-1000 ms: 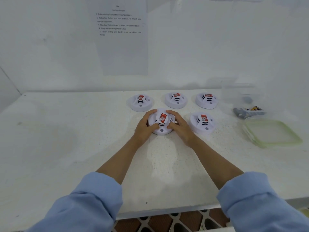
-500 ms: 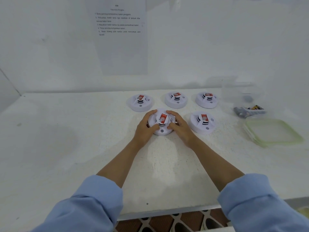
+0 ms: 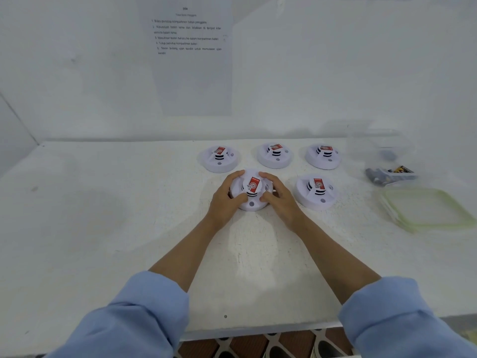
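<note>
A round white smoke detector (image 3: 251, 191) with a red label sits on the white table (image 3: 103, 228) in front of me. My left hand (image 3: 225, 201) grips its left side with curled fingers and thumb. My right hand (image 3: 280, 200) grips its right side the same way. A second detector (image 3: 316, 192) lies just to the right. Three more detectors stand in a row behind: left (image 3: 219, 158), middle (image 3: 275, 155) and right (image 3: 323, 156).
A clear container (image 3: 382, 153) with batteries (image 3: 391, 173) stands at the far right. In front of it lies a green-rimmed lid (image 3: 426, 209). A printed instruction sheet (image 3: 189, 55) hangs on the back wall. The table's front edge runs near my sleeves.
</note>
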`<action>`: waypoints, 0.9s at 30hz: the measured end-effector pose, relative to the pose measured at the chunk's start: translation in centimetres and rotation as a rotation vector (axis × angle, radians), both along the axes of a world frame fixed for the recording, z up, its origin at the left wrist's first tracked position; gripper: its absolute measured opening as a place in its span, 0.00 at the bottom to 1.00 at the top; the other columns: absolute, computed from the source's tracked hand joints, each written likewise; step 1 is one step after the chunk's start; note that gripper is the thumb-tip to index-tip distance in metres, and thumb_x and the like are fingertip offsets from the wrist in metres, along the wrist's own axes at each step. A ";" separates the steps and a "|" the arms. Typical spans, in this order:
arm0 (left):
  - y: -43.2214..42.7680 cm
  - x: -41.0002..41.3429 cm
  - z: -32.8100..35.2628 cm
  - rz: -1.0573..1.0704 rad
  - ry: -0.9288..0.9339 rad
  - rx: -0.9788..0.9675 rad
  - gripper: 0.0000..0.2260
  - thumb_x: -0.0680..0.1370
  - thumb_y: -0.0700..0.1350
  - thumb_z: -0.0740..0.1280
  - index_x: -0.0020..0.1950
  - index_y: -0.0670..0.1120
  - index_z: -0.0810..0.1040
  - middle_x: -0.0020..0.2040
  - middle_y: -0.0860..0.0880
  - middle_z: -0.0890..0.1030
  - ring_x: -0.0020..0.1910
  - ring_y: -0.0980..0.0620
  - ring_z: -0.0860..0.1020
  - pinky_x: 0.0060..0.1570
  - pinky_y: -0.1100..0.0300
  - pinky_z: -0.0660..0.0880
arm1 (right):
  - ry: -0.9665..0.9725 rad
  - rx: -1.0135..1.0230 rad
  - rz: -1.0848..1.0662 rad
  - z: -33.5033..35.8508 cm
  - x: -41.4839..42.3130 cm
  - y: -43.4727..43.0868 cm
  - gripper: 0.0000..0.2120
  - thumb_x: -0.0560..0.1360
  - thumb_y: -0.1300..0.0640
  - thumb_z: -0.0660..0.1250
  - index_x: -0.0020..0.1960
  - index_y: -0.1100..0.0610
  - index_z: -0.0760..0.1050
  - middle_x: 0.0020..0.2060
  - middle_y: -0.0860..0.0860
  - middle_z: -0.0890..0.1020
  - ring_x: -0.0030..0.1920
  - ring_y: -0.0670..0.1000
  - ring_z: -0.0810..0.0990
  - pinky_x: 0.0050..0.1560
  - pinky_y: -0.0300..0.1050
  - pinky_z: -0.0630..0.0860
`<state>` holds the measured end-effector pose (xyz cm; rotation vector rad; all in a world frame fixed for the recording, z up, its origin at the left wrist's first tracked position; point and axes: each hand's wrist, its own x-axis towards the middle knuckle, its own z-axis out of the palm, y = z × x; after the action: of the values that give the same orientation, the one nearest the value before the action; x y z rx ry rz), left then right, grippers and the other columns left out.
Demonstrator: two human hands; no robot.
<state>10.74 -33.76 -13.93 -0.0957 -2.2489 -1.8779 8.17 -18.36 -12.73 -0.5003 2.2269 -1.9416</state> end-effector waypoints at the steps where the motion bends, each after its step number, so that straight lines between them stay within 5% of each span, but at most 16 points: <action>1: 0.0 0.0 0.0 0.000 -0.003 -0.003 0.21 0.76 0.36 0.65 0.66 0.52 0.65 0.62 0.55 0.70 0.59 0.56 0.70 0.47 0.77 0.72 | 0.002 0.002 0.001 0.0 0.0 0.0 0.22 0.74 0.70 0.59 0.63 0.50 0.66 0.59 0.49 0.73 0.54 0.41 0.74 0.47 0.27 0.75; 18: 0.2 0.3 0.2 0.021 -0.007 -0.001 0.22 0.75 0.35 0.65 0.64 0.55 0.67 0.61 0.55 0.72 0.57 0.58 0.72 0.46 0.75 0.73 | 0.007 0.009 0.013 0.1 0.3 0.2 0.22 0.74 0.70 0.59 0.63 0.50 0.66 0.58 0.48 0.73 0.52 0.40 0.75 0.46 0.27 0.75; 27: 0.2 0.0 -0.2 0.055 -0.003 -0.027 0.22 0.75 0.35 0.65 0.65 0.55 0.68 0.61 0.56 0.73 0.56 0.59 0.74 0.47 0.73 0.74 | 0.035 0.005 0.022 -0.5 0.0 0.3 0.23 0.75 0.69 0.59 0.68 0.53 0.66 0.59 0.48 0.73 0.56 0.45 0.75 0.52 0.35 0.76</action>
<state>10.76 -33.55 -14.11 -0.0351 -2.2551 -1.8215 8.21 -18.04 -13.23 -0.5599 2.2367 -1.9306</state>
